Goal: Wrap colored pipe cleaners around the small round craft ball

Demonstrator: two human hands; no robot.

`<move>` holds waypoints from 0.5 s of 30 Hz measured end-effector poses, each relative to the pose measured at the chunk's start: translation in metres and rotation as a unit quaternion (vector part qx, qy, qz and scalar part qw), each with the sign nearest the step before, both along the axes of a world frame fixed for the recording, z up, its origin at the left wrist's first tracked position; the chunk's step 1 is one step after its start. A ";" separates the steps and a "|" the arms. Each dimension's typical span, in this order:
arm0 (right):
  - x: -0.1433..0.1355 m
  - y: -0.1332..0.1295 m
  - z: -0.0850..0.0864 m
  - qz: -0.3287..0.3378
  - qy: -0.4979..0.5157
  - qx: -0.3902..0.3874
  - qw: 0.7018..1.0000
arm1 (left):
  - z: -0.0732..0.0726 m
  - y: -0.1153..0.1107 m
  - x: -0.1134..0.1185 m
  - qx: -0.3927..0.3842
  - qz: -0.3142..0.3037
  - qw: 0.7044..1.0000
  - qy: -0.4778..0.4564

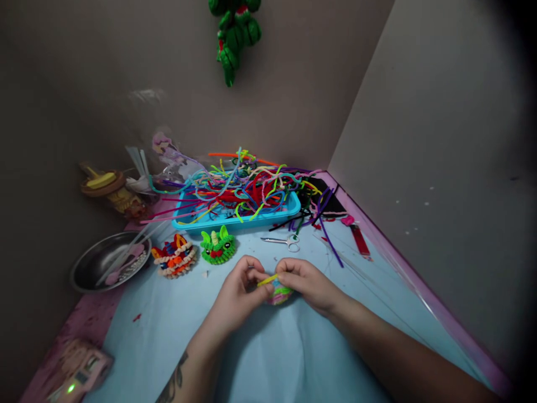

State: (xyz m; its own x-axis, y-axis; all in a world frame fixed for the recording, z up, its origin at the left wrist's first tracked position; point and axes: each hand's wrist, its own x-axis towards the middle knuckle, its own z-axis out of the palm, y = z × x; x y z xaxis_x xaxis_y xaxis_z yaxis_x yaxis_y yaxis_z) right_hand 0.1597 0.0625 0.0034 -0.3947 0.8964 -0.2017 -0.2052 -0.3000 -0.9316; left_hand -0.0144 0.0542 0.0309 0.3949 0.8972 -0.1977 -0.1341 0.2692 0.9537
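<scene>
Between my two hands is a small pipe-cleaner piece point(280, 293) in pink, green, blue and yellow, close above the blue table cover. My left hand point(244, 288) grips its left side, with the fingers curled and the thumb pressed along it. On the right, my right hand point(305, 282) pinches the yellow strand point(268, 280) at the piece's top edge. The fingertips hide part of the piece. Small scissors point(282, 242) lie just beyond my hands. A green pipe-cleaner animal head point(218, 246) and an orange-and-cream one point(174, 256) sit to the left.
At the back, a blue tray point(235, 223) overflows with tangled pipe cleaners point(251, 187). A metal bowl point(84, 274) with white beads stands at left, near a pink device point(86, 369) with a green light. Walls close in the back and right. Green pipe-cleaner figures point(232, 39) hang above.
</scene>
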 end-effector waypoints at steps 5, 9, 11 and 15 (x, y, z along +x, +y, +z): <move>-0.002 -0.001 0.003 -0.005 -0.016 0.001 1.000 | 0.000 -0.001 -0.001 0.025 0.006 1.000 0.018; -0.001 -0.001 0.007 0.004 -0.092 0.037 0.995 | 0.002 -0.001 0.001 0.035 0.006 0.999 0.038; -0.001 -0.001 0.007 -0.001 -0.144 0.073 0.987 | 0.003 -0.001 0.002 0.040 0.010 0.998 0.052; -0.001 -0.002 0.006 -0.032 -0.226 0.151 0.962 | 0.003 -0.001 0.003 0.060 0.007 0.995 0.077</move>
